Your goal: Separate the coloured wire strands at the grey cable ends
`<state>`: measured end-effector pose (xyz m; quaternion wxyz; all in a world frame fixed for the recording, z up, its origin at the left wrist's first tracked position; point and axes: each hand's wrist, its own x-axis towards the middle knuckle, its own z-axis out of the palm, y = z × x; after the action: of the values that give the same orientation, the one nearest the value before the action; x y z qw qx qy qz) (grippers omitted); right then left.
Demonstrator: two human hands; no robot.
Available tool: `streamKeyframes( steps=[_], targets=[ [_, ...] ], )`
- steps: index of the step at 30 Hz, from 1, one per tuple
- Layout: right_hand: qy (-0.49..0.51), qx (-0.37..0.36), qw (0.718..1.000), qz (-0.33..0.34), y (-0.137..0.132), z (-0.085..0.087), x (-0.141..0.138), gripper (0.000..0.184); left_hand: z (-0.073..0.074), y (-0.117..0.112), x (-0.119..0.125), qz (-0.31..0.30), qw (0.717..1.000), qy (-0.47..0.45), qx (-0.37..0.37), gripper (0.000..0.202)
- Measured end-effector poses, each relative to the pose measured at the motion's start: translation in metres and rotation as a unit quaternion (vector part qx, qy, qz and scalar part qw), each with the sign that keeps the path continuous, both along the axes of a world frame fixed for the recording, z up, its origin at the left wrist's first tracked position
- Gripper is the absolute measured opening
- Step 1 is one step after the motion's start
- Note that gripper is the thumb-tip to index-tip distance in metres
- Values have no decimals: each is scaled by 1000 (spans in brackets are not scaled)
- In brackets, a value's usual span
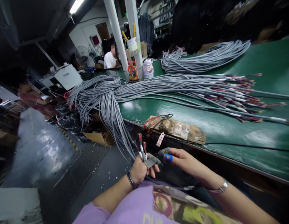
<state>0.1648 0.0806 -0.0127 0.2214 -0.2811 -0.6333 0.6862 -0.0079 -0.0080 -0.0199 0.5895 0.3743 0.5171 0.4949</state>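
Observation:
My left hand (pixel 144 166), with grey covers on some fingers, is closed around several grey cables. Their white-sleeved ends (pixel 141 153) stand up above the fist, fanning into thin coloured wires. Just to its right is my right hand (pixel 173 155), a blue wrap on one finger and a grey cover on another. Its fingertips are drawn together; whatever they may pinch is too small or hidden to make out. A large bundle of grey cables (pixel 109 102) hangs over the table edge, down behind my left hand.
On the green table (pixel 263 140) lie more cables (pixel 172 85) with stripped ends, and a coiled bundle (pixel 205 60) farther back. A taped wooden board (pixel 179 129) sits at the near edge. Scissors (pixel 132 66) stand by a post. An open carton (pixel 100 137) is below. Two people sit beyond.

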Motion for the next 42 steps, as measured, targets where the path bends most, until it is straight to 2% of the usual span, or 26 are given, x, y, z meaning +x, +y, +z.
streamKeyframes(
  steps=[2,3,8,12,16,18,25,29,34,36,40,42],
  targets=[
    [20,7,999,37,-8,8,-6,27,1,-3,3,-23,998,50,5,35],
    [30,7,999,35,-12,11,-10,26,1,-4,4,-31,997,72,5,38],
    [54,-56,997,-26,-28,15,-29,26,2,-6,12,-54,991,123,-27,40],
    [72,-66,994,-55,-29,13,-30,26,6,-9,10,-84,989,119,-1,42],
    [80,-44,994,-56,-24,10,-25,24,15,-11,6,-57,995,70,35,45],
    [71,-44,995,-53,-24,7,-25,22,17,-11,4,-46,996,69,24,46],
    [48,-56,996,-53,-25,1,-29,22,12,-9,-4,-113,985,126,-44,39],
    [51,-43,997,-31,-21,-2,-30,26,8,-8,-2,-52,993,101,-40,33],
    [43,-35,997,-52,-20,-5,-32,28,4,-8,5,30,997,67,-33,31],
    [55,-62,995,-61,-22,-6,-33,29,2,-8,6,60,996,54,-27,31],
    [77,-162,979,-98,-27,-8,-36,30,0,-8,8,114,993,33,-10,30],
    [79,-175,975,-112,-28,-11,-37,30,1,-7,9,128,991,24,-9,30]
  ],
)
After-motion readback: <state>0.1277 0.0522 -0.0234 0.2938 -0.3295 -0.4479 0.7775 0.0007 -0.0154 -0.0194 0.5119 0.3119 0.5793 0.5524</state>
